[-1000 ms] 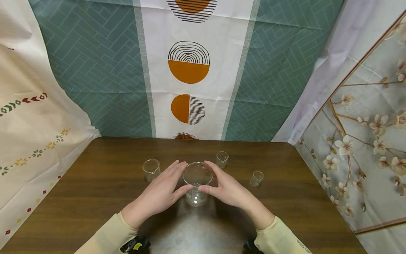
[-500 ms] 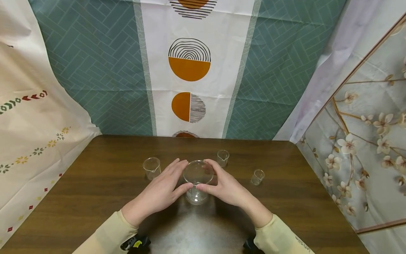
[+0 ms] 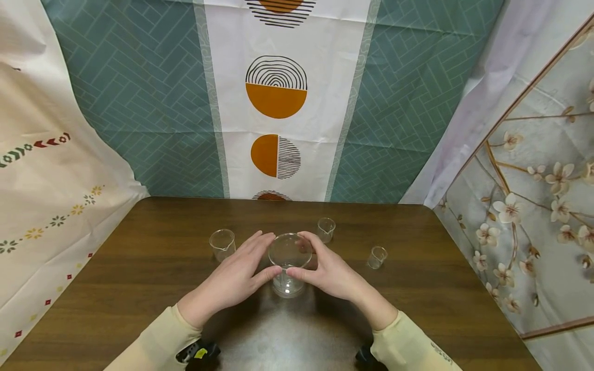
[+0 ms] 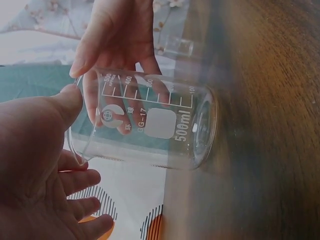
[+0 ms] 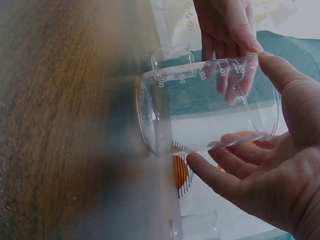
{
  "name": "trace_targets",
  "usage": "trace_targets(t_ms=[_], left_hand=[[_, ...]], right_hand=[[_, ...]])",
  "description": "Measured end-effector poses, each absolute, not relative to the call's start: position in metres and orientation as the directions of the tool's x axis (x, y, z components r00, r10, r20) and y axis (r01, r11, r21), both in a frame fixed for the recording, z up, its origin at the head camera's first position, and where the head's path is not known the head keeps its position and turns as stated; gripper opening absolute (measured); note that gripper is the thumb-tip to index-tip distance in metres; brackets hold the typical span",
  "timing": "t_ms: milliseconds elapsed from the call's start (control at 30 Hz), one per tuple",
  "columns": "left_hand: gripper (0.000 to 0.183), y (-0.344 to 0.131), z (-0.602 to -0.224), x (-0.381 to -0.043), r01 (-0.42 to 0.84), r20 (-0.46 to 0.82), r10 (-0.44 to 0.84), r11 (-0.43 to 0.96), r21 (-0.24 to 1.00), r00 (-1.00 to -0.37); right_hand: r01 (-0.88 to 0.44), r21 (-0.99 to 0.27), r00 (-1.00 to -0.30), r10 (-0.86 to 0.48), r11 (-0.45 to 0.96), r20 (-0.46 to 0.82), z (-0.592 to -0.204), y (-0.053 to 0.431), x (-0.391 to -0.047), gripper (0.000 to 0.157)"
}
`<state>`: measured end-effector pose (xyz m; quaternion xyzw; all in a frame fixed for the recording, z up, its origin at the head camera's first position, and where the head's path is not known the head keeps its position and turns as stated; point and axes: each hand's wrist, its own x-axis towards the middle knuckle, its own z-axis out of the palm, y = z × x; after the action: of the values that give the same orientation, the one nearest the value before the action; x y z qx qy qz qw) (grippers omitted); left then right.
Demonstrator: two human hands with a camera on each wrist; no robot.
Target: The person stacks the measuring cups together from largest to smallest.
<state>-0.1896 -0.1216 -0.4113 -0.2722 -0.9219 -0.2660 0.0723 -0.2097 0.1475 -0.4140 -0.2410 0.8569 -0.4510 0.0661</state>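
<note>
A large glass beaker (image 3: 289, 288), marked 500ml in the left wrist view, stands upright on the wooden table with nothing in it. My left hand (image 3: 236, 273) holds its left side near the rim, thumb at the front and fingers reaching round the back. On the other side my right hand (image 3: 331, 268) grips it in the same way, the two thumbs almost meeting at the near rim. In the right wrist view the right fingers (image 5: 220, 175) curve along the glass wall. Printed volume marks (image 4: 150, 92) show through the clear side.
Just left of my left hand stands a medium beaker (image 3: 222, 245). Behind my right hand is a smaller beaker (image 3: 326, 230), and farther right the smallest one (image 3: 377, 257). A patterned cloth (image 3: 278, 165) hangs behind the table's far edge (image 3: 371, 204).
Both hands stay on the large beaker in the same hold. The head view has shifted very slightly; the smaller beakers have not moved on the table.
</note>
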Motion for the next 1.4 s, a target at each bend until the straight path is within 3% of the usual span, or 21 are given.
trace_targets(t_ms=[967, 1400], left_hand=[[0.080, -0.135, -0.397, -0.189, 0.500, 0.245, 0.436, 0.730, 0.467, -0.866], [0.080, -0.146, -0.393, -0.189, 0.502, 0.304, 0.404, 0.757, 0.419, -0.863]], right_hand=[[-0.350, -0.807, -0.874, -0.476, 0.476, 0.099, -0.415, 0.147, -0.212, 0.086], [-0.333, -0.821, -0.880, -0.466, 0.464, 0.094, -0.417, 0.145, -0.211, 0.089]])
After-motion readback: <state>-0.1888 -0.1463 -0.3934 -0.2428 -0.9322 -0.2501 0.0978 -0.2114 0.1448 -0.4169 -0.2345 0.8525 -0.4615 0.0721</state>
